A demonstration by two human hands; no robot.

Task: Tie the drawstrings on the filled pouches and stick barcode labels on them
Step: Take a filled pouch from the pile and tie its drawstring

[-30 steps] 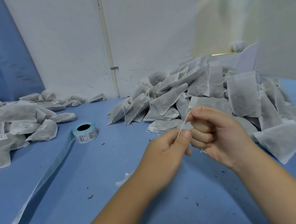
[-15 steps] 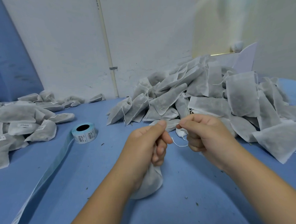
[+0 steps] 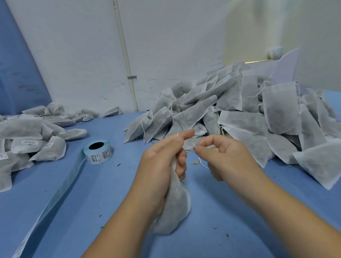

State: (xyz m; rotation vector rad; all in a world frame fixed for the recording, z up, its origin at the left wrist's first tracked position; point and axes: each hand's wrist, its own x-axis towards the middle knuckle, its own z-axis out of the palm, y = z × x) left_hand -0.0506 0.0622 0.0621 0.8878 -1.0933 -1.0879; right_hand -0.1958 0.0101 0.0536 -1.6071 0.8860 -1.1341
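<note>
Mid-tying. Gripping gathered neck of pouch [image 3: 174, 212] in left hand [image 3: 162, 165], front centre, low over blue table [image 3: 90, 203]. Drawstring [image 3: 188, 141] looped over left forefinger, end pinched between thumb and forefinger of right hand [image 3: 227, 157]. Next, likely: pass end through loop, pull snug, then label from roll [image 3: 98, 154]. Dark loose filling dimly visible through fabric; same in untied heap [image 3: 244, 112] right and labelled heap [image 3: 26, 137] left.

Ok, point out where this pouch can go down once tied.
Bare table lies between the label strip and the left hand, and behind the label roll toward the wall. Crowded: the heap of pouches on the right, the labelled pile on the left.
</note>
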